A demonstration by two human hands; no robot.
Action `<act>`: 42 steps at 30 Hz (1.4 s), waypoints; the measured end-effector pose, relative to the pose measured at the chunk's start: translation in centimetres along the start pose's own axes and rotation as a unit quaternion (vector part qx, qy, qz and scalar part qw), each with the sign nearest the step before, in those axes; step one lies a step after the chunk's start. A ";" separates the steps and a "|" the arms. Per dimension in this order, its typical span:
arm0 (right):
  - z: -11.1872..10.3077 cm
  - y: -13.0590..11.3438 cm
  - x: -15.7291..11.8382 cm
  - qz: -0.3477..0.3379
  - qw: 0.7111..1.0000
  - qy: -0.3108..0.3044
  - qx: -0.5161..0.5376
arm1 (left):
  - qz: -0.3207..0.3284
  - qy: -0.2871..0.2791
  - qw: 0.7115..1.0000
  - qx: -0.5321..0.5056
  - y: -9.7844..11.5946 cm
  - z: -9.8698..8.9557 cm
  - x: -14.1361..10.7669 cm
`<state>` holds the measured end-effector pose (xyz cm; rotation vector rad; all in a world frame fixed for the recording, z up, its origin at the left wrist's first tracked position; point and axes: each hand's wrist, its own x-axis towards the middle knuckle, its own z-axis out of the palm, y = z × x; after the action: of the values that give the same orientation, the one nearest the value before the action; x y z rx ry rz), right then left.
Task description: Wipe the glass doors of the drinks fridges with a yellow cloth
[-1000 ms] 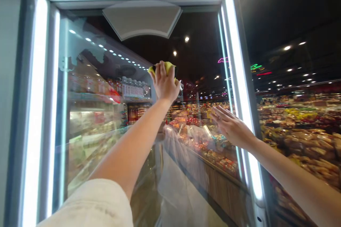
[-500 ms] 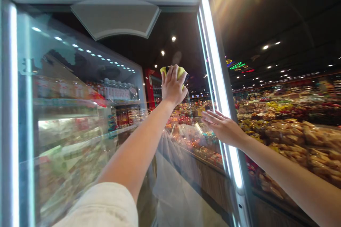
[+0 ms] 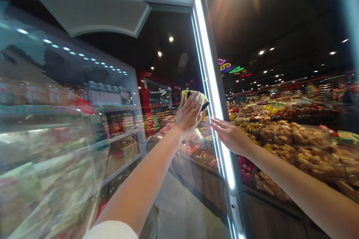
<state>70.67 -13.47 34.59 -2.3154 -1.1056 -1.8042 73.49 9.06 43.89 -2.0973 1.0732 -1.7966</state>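
My left hand [image 3: 188,115] presses a yellow cloth [image 3: 204,101] with dark edging against the glass door [image 3: 165,82], near its lit right side. The cloth's edges show around the fingers; the rest of it lies under the palm. Just to the right, my right hand [image 3: 235,137] is at the door's frame [image 3: 215,80], fingers stretched out over the bright light strip [image 3: 206,44]. Nothing shows in that hand, and its thumb is hidden.
Through the glass appear shelves with bottles [image 3: 108,93] and blurred packaged goods [image 3: 36,179]. A pale curved panel [image 3: 95,11] is seen at the top. Beyond the frame, bagged goods [image 3: 280,130] are heaped on a wood-sided display [image 3: 269,213].
My left hand has slid the cloth down and right across the glass, closer to the lit frame. My right hand stays at the frame, while the view has turned somewhat rightward.
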 end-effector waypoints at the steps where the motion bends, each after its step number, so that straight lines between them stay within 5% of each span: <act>1: 0.0 -0.3 -0.2 0.031 0.999 0.016 0.033 | 0.045 -0.021 0.999 -0.011 0.7 0.4 -0.9; 4: 0.2 -0.8 -0.7 0.109 0.984 0.048 0.133 | 0.078 -0.030 0.996 -0.041 1.7 0.6 -3.5; 10: 1.7 -1.3 2.0 0.224 0.928 0.058 0.294 | -0.224 0.095 0.970 -0.014 1.6 -1.2 -3.3; 15: 3.4 -3.0 4.5 0.292 0.840 0.140 0.435 | -0.209 0.051 0.972 -0.092 3.1 -0.1 -2.0; 19: 3.2 -3.3 5.6 0.332 0.777 0.188 0.500 | -0.185 0.078 0.945 -0.259 4.2 0.9 -1.0; 22: 1.6 -2.3 6.5 0.291 0.817 0.249 0.431 | -0.120 0.104 0.905 -0.395 4.8 0.8 0.3; 26: -1.0 -0.2 6.4 0.240 0.890 0.323 0.214 | -0.031 0.091 0.866 -0.491 5.4 0.1 1.3; 29: -1.6 1.0 4.6 0.243 0.915 0.320 0.033 | -0.019 0.077 0.893 -0.443 5.2 -0.1 1.4; 32: -0.3 1.4 2.8 0.246 0.933 0.255 -0.068 | -0.045 0.058 0.936 -0.344 4.6 0.1 1.1; 36: 1.9 2.2 3.3 0.233 0.941 0.242 -0.042 | -0.052 0.024 0.971 -0.230 4.1 0.2 0.3; 42: 1.0 6.8 9.8 0.167 0.931 0.320 0.051 | -0.039 -0.008 0.993 -0.111 3.8 -0.1 1.0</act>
<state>76.00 -13.14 45.30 -1.5319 -0.6367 -2.0515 71.88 5.72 42.52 -2.3056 1.2557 -1.7622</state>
